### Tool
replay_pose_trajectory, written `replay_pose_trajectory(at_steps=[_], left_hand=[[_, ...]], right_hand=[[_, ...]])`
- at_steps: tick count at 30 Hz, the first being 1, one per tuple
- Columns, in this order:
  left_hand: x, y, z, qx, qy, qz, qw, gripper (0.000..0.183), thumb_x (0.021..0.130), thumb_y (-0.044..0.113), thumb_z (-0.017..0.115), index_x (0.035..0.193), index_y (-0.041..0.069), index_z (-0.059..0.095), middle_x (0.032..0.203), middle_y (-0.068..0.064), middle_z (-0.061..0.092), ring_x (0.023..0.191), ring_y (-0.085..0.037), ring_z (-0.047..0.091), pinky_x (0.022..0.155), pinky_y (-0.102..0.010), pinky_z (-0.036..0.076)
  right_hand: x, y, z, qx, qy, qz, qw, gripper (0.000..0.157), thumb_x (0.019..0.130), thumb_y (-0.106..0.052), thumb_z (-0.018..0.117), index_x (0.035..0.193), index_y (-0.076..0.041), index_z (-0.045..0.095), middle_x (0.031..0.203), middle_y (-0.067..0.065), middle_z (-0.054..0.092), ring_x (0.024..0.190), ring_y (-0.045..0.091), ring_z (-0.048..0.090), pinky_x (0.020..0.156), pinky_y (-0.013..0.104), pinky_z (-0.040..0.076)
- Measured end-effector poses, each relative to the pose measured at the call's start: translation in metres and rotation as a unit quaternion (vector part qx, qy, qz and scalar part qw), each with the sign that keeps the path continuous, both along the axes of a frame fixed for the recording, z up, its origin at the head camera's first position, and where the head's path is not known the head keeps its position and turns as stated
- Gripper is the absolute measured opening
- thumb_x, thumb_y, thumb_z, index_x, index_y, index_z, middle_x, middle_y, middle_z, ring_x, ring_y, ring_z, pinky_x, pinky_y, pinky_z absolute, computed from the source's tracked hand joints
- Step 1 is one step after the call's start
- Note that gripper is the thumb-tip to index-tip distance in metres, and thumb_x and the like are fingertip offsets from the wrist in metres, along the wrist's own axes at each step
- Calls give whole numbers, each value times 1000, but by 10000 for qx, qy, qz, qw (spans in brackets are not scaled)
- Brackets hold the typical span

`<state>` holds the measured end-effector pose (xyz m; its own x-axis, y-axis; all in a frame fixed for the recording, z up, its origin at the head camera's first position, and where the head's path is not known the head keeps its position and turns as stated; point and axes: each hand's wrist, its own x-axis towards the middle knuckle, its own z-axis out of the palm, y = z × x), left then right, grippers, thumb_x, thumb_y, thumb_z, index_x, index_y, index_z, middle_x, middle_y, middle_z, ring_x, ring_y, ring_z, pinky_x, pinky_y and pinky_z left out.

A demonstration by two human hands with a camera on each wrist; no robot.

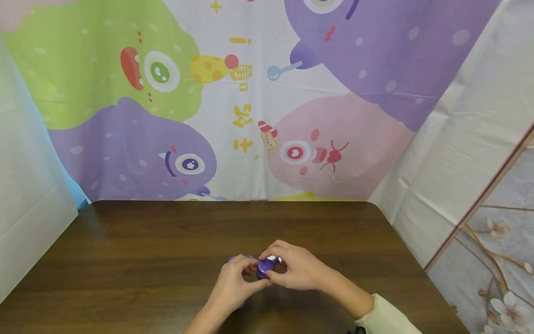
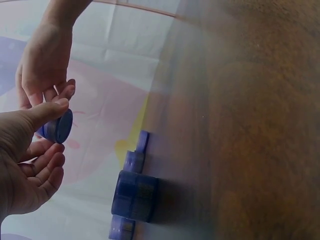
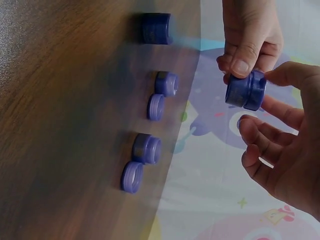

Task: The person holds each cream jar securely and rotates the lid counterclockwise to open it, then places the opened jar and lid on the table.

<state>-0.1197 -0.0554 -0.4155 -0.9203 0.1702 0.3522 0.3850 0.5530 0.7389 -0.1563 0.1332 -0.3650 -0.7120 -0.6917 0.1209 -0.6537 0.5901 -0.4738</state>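
In the head view, a small purple jar [image 1: 265,268] with its lid on is held between both hands, raised over the table. My left hand [image 1: 232,284] grips the jar's body between thumb and fingers. From the other side my right hand [image 1: 301,267] pinches the lid, thumb and forefinger at its rim. The right wrist view has the held jar [image 3: 245,91] tilted sideways, with the right hand's other fingers [image 3: 260,142] loosely bent below it. Behind the hands, parts of other purple jars show in the head view.
On the brown wooden table [image 1: 167,241] stand two uncapped purple jars [image 3: 166,83], [image 3: 147,148], each with a loose lid [image 3: 156,107], [image 3: 131,177] beside it. Apart from them stands a darker purple jar [image 3: 156,28]. A cartoon-printed curtain [image 1: 233,176] hangs past the table's far edge.
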Motion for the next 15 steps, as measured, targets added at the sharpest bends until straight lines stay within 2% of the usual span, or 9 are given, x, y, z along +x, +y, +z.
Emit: replay_pose_trajectory(at_steps=[3,7,11,15], left_hand=[[0,0,0,24,-52,1,10000,31,67,32,82,88,13,70,83,7,62,77,-8,55,67,-19,47],[0,0,0,42,-128,-9,9999,33,67,35,82,89,13,70,83,7,61,77,-8,55,67,-18,47],[0,0,1,11,-117,-23,9999,33,68,34,82,89,12,69,85,6,62,78,-8,56,68,-19,48],[0,0,1,-15,-59,-31,10000,31,68,32,82,87,11,69,84,5,63,78,-9,56,69,-20,49]], right_hand=[[0,1,1,-63,135,-140,9998,34,86,-37,64,115,-20,61,109,-8,58,79,3,54,67,16,46],[1,2,1,-103,455,-379,9982,33,84,-46,65,105,-20,64,103,-10,60,81,3,56,67,17,47],[0,2,0,23,506,-350,9981,29,83,-43,67,101,-20,65,102,-10,60,78,3,56,66,16,46],[0,1,1,159,354,-128,9992,30,83,-35,65,110,-20,64,108,-8,60,80,6,57,68,16,46]])
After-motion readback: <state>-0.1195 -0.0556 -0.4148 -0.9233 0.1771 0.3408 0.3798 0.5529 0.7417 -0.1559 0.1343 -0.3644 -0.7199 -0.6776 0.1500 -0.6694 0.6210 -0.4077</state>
